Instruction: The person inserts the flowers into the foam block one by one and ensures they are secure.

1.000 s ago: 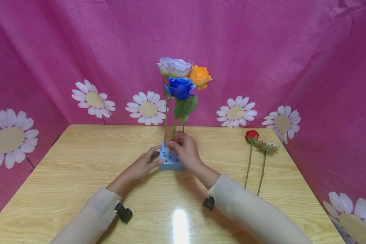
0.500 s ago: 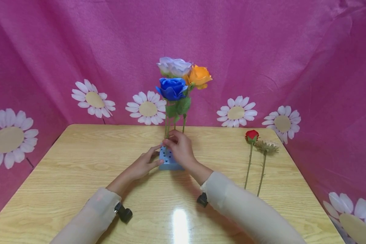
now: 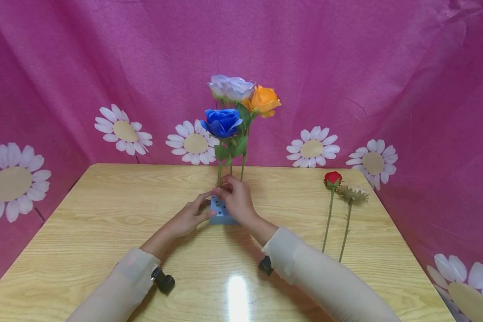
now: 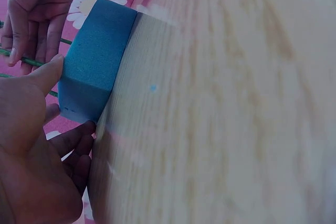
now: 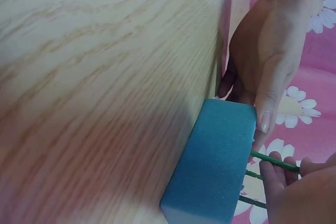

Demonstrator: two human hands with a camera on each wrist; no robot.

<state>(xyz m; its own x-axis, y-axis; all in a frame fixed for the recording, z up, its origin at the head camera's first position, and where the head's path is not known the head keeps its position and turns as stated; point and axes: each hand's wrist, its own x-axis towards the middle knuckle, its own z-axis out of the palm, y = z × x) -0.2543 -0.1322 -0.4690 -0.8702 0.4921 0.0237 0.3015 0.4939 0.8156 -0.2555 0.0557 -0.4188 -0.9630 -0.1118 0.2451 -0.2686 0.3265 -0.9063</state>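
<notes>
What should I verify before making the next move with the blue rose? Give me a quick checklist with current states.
1. Block steadied: ok; the left hand holds its left side.
2. Block flat on the table: ok; no tilt shows in the wrist views.
3. Blue rose held: ok; the right hand pinches its stem.
4. Stem fully seated in a hole: cannot tell; its depth is hidden.
5. Orange rose upright: ok, though the hand hides its stem's foot.
6. Red rose clear of the right sleeve: cannot tell; the sleeve covers its stem's lower end.
</notes>
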